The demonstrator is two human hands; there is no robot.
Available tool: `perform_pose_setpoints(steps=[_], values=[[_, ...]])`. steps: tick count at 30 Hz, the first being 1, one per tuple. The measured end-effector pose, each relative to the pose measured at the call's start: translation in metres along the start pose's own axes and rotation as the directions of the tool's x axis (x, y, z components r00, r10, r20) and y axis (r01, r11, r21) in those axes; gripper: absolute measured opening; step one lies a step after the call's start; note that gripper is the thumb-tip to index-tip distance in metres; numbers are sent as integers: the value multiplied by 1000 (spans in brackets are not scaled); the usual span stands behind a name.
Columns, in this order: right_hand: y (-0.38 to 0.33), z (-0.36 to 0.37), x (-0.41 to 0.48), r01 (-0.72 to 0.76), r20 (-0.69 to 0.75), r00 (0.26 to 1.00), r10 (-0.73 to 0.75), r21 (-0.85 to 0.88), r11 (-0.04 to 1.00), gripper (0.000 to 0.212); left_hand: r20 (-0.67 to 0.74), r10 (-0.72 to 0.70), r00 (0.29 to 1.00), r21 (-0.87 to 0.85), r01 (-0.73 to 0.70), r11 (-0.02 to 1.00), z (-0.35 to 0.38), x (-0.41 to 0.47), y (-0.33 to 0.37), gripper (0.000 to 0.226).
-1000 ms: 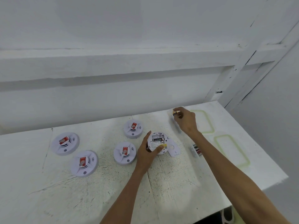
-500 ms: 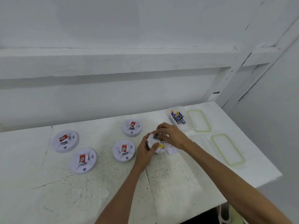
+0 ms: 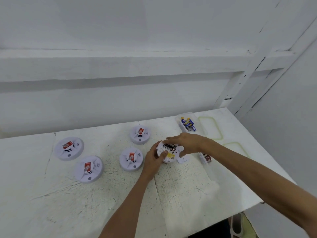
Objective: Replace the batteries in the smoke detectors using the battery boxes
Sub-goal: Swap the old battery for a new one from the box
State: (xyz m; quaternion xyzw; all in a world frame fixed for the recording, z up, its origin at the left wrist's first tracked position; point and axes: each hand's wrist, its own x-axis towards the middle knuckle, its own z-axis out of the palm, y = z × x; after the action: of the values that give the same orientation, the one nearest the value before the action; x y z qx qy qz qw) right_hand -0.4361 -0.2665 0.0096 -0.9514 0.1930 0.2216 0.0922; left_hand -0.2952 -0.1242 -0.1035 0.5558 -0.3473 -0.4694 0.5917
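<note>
head | judged step: seating a battery in upturned detector point(image 3: 167, 152) | left hand point(image 3: 153, 160) grips its left rim | right hand point(image 3: 188, 143) lies straight-fingered across its battery bay, pressing | battery box point(image 3: 187, 124) behind-right of detector | next, likely: refit loose cover point(image 3: 183, 159) just right of detector, tabs aligned

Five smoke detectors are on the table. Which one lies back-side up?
The detector in the left hand: batteries and label show; the other four show red-stickered fronts.
</note>
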Motion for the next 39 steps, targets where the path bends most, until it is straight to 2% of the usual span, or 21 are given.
perform_pose_setpoints(steps=[10, 12, 13, 15, 17, 19, 22, 25, 28, 32, 34, 36, 39], values=[[-3, 4, -5, -5, -42, 999, 3, -53, 999, 72, 32, 2, 999, -13, -2, 1000, -4, 1, -1, 41], [-5, 4, -12, -46, -48, 998, 49, 58, 997, 69, 30, 8, 1000, -21, -7, 1000, -3, 0, -1, 40], [-6, 6, -15, -77, -76, 993, 95, 203, 976, 65, 23, 10, 1000, -30, -9, 1000, -4, 0, -1, 40], [-9, 15, -19, -140, -193, 942, 275, 518, 844, 52, -8, 4, 1000, -42, -5, 999, -4, 0, -1, 41], [-15, 28, -19, -238, -282, 823, 493, 617, 750, 43, -42, 5, 999, -45, -7, 999, -3, 1, -1, 43], [-24, 42, -16, -378, -228, 755, 615, 615, 692, 41, -58, 12, 998, -31, -14, 999, -1, 1, -2, 48], [-38, 65, -9, -523, -121, 728, 675, 539, 660, 50, -69, 46, 997, 14, -45, 999, 1, -1, -6, 52], [-47, 80, -4, -560, -131, 689, 713, 528, 639, 65, -84, 54, 995, 29, -52, 998, 1, -1, -8, 52], [-51, 83, -1, -593, -144, 657, 740, 509, 624, 66, -94, 47, 994, 45, -43, 998, 2, 0, -8, 52], [-51, 84, -1, -605, -145, 582, 800, 581, 545, 67, -116, 29, 993, 3, -29, 1000, 2, 0, -9, 46], [-51, 86, -1, -561, -155, 550, 821, 659, 500, 67, -126, 21, 992, -24, -24, 999, 2, -1, -8, 44], [-50, 85, -3, -480, -117, 507, 854, 784, 393, 68, -138, 2, 990, -44, -8, 999, 2, -2, -8, 45], [-51, 79, -9, -288, 4, 463, 886, 946, 146, 63, -136, -17, 991, -68, 8, 998, 3, -2, -7, 44]])
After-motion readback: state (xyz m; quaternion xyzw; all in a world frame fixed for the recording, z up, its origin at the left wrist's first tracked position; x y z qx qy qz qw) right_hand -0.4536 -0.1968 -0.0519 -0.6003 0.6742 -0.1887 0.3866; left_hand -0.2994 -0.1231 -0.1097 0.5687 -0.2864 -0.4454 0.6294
